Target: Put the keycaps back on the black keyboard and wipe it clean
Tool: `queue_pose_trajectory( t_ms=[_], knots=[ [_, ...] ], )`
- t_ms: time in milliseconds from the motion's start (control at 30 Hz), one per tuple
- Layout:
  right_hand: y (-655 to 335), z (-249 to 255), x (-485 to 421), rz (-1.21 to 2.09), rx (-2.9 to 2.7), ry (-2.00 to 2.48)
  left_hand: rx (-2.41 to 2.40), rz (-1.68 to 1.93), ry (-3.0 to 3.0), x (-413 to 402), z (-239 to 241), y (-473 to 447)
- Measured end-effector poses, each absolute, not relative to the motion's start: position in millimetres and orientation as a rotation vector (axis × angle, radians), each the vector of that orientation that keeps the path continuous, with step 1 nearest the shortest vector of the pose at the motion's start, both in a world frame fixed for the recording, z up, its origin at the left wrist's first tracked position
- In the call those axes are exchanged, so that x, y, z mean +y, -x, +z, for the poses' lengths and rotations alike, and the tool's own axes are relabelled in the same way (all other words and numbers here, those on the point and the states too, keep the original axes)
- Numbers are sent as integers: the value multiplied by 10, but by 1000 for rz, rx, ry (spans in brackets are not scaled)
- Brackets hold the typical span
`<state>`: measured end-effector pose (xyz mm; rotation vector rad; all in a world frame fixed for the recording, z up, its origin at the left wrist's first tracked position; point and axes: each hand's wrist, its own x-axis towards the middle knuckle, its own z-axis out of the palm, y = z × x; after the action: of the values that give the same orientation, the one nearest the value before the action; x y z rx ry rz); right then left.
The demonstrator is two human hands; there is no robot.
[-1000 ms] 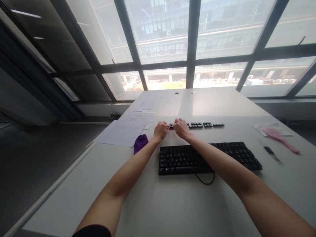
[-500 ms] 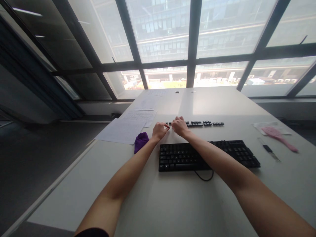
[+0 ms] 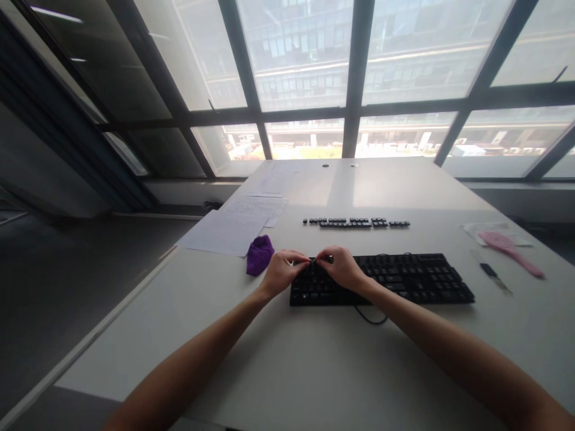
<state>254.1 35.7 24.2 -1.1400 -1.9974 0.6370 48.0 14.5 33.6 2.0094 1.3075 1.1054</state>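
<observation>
The black keyboard point(image 3: 404, 280) lies on the white desk, with its cable showing at the front edge. Above its back left corner, my left hand point(image 3: 283, 269) pinches a small dark piece that looks like a keycap. Just to the right, my right hand point(image 3: 342, 267) also has thumb and forefinger closed in a pinch over the keyboard's top rows. What sits between those right fingertips is too small and dark to make out. Behind the keyboard, loose black keycaps point(image 3: 359, 222) lie in a line.
A purple cloth point(image 3: 259, 255) lies left of my left hand. Paper sheets point(image 3: 224, 232) cover the desk's left side. On the right are a pink hairbrush point(image 3: 507, 250) on a clear bag and a small dark-handled tool point(image 3: 492, 275). Windows stand behind the desk.
Both hands have come back from the row of loose keycaps to the keyboard's back left corner. The small dark piece in my left fingers has moved along. The view has shifted slightly.
</observation>
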Motion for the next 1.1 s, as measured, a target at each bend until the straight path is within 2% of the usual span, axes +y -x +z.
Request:
queue_pose_trajectory(
  t_ms=[533, 900, 1100],
  knots=[
    [-2569, 105, 311, 570, -2083, 1030, 1366, 1060, -2267, 66, 256, -497],
    [-2568, 65, 306, 496, -2117, 967, 1374, 1059, -1960, 115, 136, -484],
    [-2564, 54, 306, 497, -2124, 968, 1368, 1069, -2040, 101, 164, -498]
  ],
)
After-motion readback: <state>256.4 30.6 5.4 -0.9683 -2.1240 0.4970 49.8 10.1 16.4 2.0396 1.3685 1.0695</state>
